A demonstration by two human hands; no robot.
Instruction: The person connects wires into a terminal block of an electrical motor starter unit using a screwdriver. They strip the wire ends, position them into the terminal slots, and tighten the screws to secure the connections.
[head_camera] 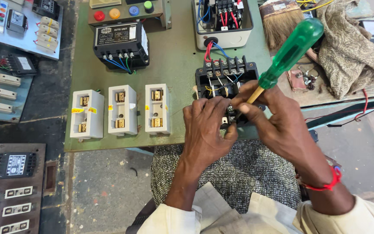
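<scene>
Green panel board (169, 65) carries the gear; near its front edge, toward the right corner, sits a black terminal block (224, 76) with wired screws. Both hands meet at the block's near side. Right hand (278, 123) grips a green-handled screwdriver (291, 50), tip down at the terminals. Left hand (206, 128) is curled, fingertips pinching at the block's front. Three white fuse holders (120, 110) stand left, apart from the hands.
</scene>
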